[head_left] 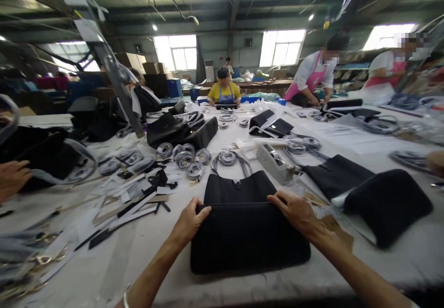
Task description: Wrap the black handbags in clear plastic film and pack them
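Observation:
A black handbag [248, 241] lies in front of me on the white table, its flap [239, 187] laid back away from me. My left hand [190, 218] grips the bag's upper left corner, thumb on the near side and fingers curled behind the edge. On the upper right edge, my right hand [293, 211] is closed with its thumb and fingers pinching the rim. Just beyond the flap sits a wrapped, coiled strap [227, 158]. The inside of the bag is hidden from me.
Left of the bag lie paper and black strips [128, 206] and several wrapped strap coils [185, 157]. A tape dispenser [274, 162] stands beyond my right hand. More black bags [388, 201] lie at right. Another person's hand [14, 178] reaches in at far left; co-workers [225, 90] work across the table.

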`<control>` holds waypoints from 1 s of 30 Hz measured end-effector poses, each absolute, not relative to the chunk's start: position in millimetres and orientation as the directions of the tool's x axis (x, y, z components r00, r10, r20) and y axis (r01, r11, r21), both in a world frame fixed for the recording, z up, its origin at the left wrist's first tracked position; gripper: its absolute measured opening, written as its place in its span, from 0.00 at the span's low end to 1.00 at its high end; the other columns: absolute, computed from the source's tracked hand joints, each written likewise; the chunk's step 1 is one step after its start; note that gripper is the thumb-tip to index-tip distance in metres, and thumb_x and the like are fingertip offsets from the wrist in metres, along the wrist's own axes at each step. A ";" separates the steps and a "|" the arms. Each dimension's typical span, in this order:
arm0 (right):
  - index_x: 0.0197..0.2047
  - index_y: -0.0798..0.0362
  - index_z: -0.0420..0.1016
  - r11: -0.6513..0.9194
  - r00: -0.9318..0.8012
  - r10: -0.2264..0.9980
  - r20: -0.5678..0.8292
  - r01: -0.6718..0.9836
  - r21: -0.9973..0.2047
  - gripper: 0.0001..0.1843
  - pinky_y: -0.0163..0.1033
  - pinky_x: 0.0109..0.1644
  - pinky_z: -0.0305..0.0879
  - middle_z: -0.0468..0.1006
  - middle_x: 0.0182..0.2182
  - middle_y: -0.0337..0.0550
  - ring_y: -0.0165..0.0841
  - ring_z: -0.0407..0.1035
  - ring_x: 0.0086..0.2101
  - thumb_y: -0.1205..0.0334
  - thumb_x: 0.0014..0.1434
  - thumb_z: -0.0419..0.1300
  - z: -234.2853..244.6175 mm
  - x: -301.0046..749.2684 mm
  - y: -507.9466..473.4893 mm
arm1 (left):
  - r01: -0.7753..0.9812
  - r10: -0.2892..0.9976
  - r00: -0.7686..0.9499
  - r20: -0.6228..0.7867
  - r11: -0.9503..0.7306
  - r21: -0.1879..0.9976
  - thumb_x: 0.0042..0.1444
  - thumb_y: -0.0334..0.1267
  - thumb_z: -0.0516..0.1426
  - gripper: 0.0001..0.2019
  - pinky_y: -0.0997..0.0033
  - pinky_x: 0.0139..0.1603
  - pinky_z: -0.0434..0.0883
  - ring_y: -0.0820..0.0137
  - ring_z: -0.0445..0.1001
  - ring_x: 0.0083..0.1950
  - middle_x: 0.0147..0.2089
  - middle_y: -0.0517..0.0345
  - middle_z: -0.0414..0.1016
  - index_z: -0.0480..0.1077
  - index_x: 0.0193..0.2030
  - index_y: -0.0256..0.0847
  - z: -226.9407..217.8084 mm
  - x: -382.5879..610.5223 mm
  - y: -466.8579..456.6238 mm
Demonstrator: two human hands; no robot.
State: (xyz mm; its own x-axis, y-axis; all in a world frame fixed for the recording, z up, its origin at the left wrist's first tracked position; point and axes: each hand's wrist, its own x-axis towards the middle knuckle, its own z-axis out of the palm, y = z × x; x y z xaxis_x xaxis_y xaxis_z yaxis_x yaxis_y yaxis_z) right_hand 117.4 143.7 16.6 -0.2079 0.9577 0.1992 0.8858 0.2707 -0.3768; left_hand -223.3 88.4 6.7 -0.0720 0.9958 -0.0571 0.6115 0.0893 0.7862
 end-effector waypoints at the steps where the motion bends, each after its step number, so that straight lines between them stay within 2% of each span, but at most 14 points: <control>1: 0.27 0.49 0.71 0.246 -0.195 0.965 0.177 0.910 -0.333 0.26 0.38 0.31 0.58 0.78 0.25 0.41 0.38 0.74 0.29 0.41 0.66 0.47 9.3 110.7 144.2 | 0.618 0.994 -0.041 -0.097 0.102 0.780 0.51 0.56 0.54 0.18 0.68 0.34 0.63 0.67 0.66 0.31 0.26 0.64 0.63 0.60 0.30 0.42 9.1 -231.9 90.3; 3: 0.26 0.49 0.70 0.216 -0.181 0.972 0.151 0.942 -0.258 0.26 0.37 0.28 0.54 0.78 0.23 0.41 0.37 0.73 0.27 0.43 0.67 0.46 -6.2 100.5 145.4 | 0.626 0.988 -0.002 -0.153 0.121 0.770 0.47 0.54 0.58 0.18 0.69 0.33 0.62 0.67 0.66 0.31 0.26 0.64 0.65 0.62 0.28 0.41 14.7 -244.1 97.2; 5: 0.26 0.49 0.69 0.212 -0.177 0.970 0.164 0.949 -0.231 0.26 0.37 0.27 0.51 0.78 0.23 0.41 0.36 0.73 0.26 0.45 0.68 0.46 -20.2 95.8 146.9 | 0.606 0.985 -0.041 -0.169 0.159 0.779 0.47 0.51 0.59 0.15 0.70 0.34 0.63 0.68 0.68 0.33 0.28 0.62 0.68 0.65 0.28 0.41 19.5 -246.8 111.9; 7: 0.26 0.49 0.69 0.244 -0.188 0.952 0.241 0.943 -0.227 0.27 0.38 0.27 0.50 0.77 0.24 0.41 0.35 0.72 0.25 0.44 0.69 0.43 -30.1 95.8 147.8 | 0.564 0.975 -0.123 -0.186 0.223 0.795 0.53 0.46 0.56 0.11 0.72 0.32 0.64 0.69 0.69 0.31 0.28 0.60 0.70 0.66 0.29 0.40 20.5 -241.5 134.7; 9: 0.26 0.49 0.69 0.299 -0.209 0.912 0.354 0.929 -0.219 0.30 0.38 0.28 0.52 0.76 0.24 0.41 0.35 0.72 0.25 0.41 0.69 0.39 -35.1 98.0 147.6 | 0.518 0.954 -0.192 -0.229 0.297 0.802 0.57 0.41 0.51 0.10 0.72 0.27 0.63 0.71 0.67 0.25 0.24 0.61 0.68 0.65 0.28 0.40 16.3 -233.6 160.2; 12: 0.27 0.49 0.70 0.375 -0.240 0.844 0.479 0.903 -0.208 0.32 0.39 0.32 0.56 0.76 0.25 0.42 0.36 0.72 0.27 0.40 0.69 0.36 -36.2 100.9 146.2 | 0.461 0.929 -0.262 -0.262 0.359 0.812 0.57 0.37 0.51 0.08 0.74 0.23 0.61 0.73 0.64 0.20 0.20 0.64 0.63 0.62 0.26 0.40 5.2 -228.2 187.8; 14: 0.28 0.49 0.70 0.409 -0.257 0.823 0.507 0.887 -0.215 0.32 0.38 0.33 0.58 0.76 0.25 0.42 0.35 0.72 0.28 0.41 0.69 0.37 -35.3 101.4 145.6 | 0.410 0.921 -0.280 -0.271 0.370 0.834 0.55 0.38 0.54 0.09 0.76 0.23 0.60 0.75 0.62 0.20 0.19 0.67 0.61 0.60 0.26 0.41 -1.1 -231.0 194.0; 17: 0.26 0.49 0.69 0.440 -0.268 0.807 0.526 0.866 -0.235 0.32 0.38 0.31 0.57 0.74 0.24 0.40 0.34 0.72 0.26 0.41 0.70 0.37 -33.7 100.6 145.8 | 0.309 0.921 -0.237 -0.308 0.372 0.875 0.51 0.47 0.60 0.16 0.77 0.25 0.61 0.77 0.61 0.21 0.19 0.69 0.59 0.59 0.25 0.40 -5.5 -239.2 190.0; 20: 0.25 0.49 0.67 0.461 -0.275 0.793 0.543 0.854 -0.240 0.32 0.38 0.29 0.57 0.73 0.22 0.40 0.33 0.71 0.24 0.41 0.70 0.36 -31.8 99.4 146.4 | 0.206 0.926 -0.142 -0.351 0.374 0.904 0.41 0.56 0.65 0.23 0.76 0.27 0.63 0.78 0.61 0.22 0.20 0.68 0.60 0.63 0.25 0.38 -5.7 -245.0 182.3; 23: 0.24 0.49 0.66 0.469 -0.283 0.792 0.541 0.849 -0.243 0.32 0.38 0.28 0.56 0.73 0.22 0.39 0.32 0.70 0.23 0.41 0.70 0.36 -30.1 98.3 146.9 | 0.133 0.931 -0.056 -0.361 0.365 0.921 0.34 0.58 0.68 0.27 0.76 0.27 0.61 0.78 0.60 0.23 0.21 0.67 0.62 0.65 0.24 0.37 -5.0 -247.7 177.7; 30: 0.24 0.49 0.66 0.461 -0.282 0.793 0.540 0.858 -0.228 0.32 0.38 0.27 0.56 0.73 0.21 0.38 0.32 0.70 0.23 0.41 0.70 0.37 -33.2 99.4 147.8 | 0.050 0.922 0.085 -0.378 0.375 0.926 0.39 0.58 0.67 0.24 0.77 0.25 0.59 0.75 0.63 0.26 0.26 0.60 0.69 0.69 0.26 0.37 -5.8 -249.2 172.8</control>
